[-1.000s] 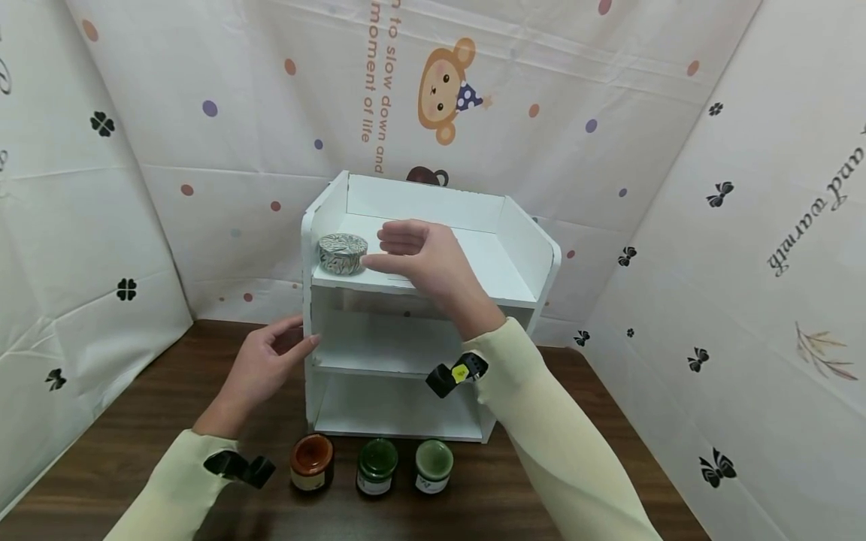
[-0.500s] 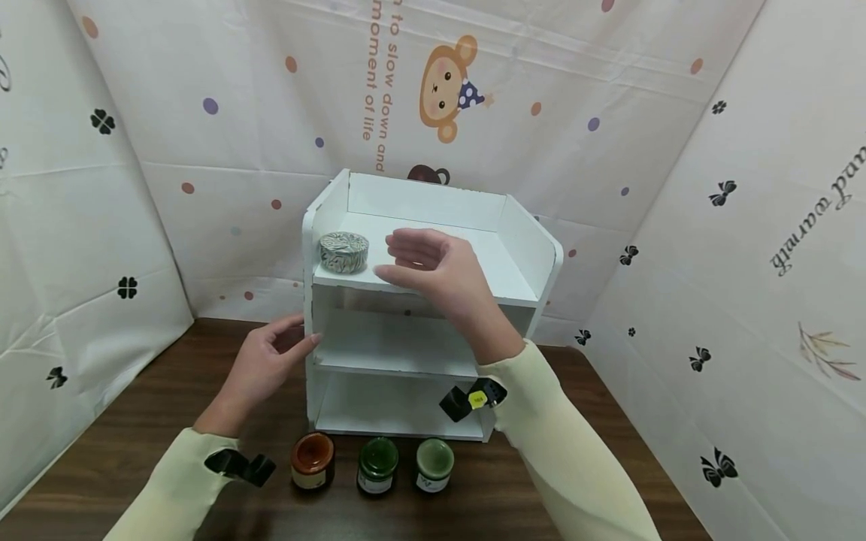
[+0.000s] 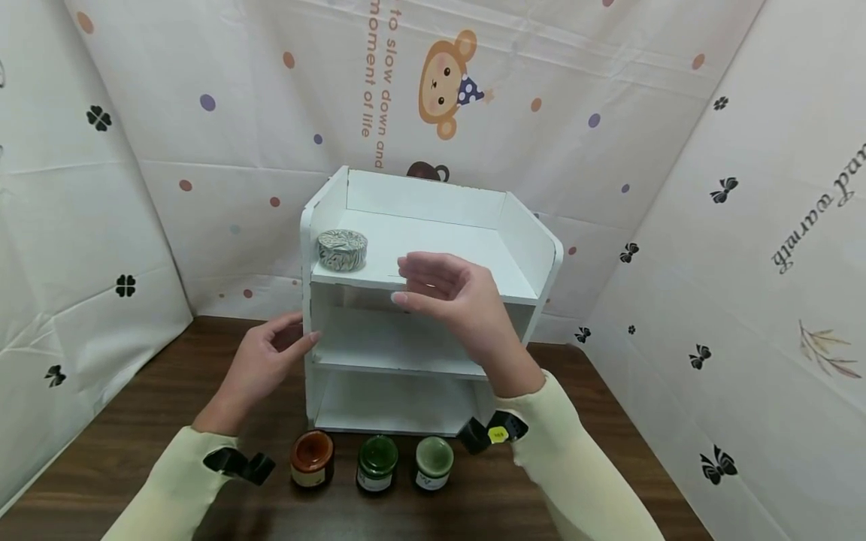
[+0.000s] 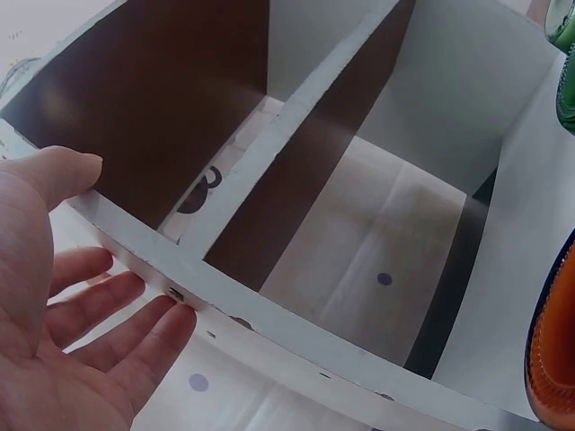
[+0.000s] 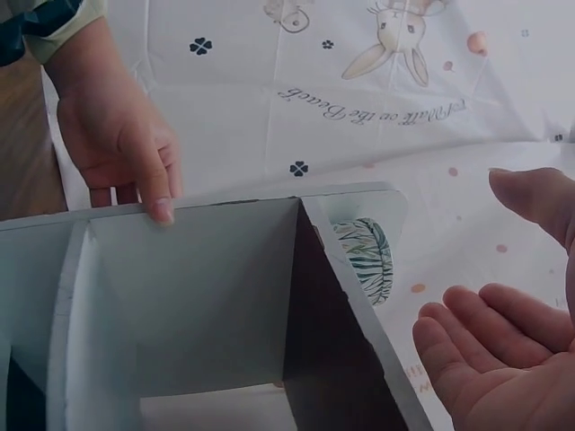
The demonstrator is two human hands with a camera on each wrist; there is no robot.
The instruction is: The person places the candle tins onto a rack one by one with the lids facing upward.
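A white shelf unit [image 3: 399,368] with several levels stands on the table. My left hand [image 3: 264,368] holds its left side panel, the thumb [image 4: 76,171] at the front edge and the fingers [image 4: 135,350] along the outer side. On the top level, at the left, sits a round lidded tin [image 3: 342,250] with a green-and-white leaf pattern. My right hand [image 3: 453,304] hovers in front of the top level, right of the tin and apart from it. Its fingers and thumb are spread with nothing between them, as the right wrist view also shows.
Three glass jars stand in a row on the wooden table [image 3: 169,391] before the shelf: an amber jar [image 3: 312,458], a dark green jar [image 3: 376,463] and a pale green jar [image 3: 433,463]. Printed white cloth [image 3: 223,98] surrounds the table at the back and sides.
My right hand has drawn away from the tin, to the right, down and nearer to me. The tin stays on the top level. My left hand has kept its place.
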